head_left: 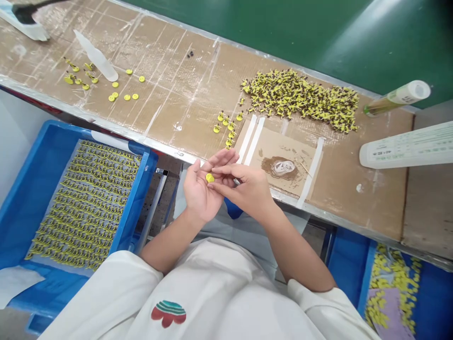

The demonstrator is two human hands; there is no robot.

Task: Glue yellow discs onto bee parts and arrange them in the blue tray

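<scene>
My left hand [203, 191] is palm up with its fingers spread, and small yellow discs [210, 178] rest on it. Over that palm, my right hand [244, 184] has its thumb and forefinger brought together at the discs' edge; what the pinch holds is too small to make out. Just beyond my hands, several small yellow-and-dark figures [230, 126] stand on the brown table [170, 108]. A cardboard piece [269, 141] with white tape strips lies to the right, bearing a clear small container [283, 167] in a wet patch.
A large heap of yellow-and-dark pieces [300, 97] lies at the back right, near two white bottles [406, 146]. Loose yellow discs [127, 97] lie left. A blue crate [46, 146] with rows of figures is at lower left; another blue bin [430, 302] is lower right.
</scene>
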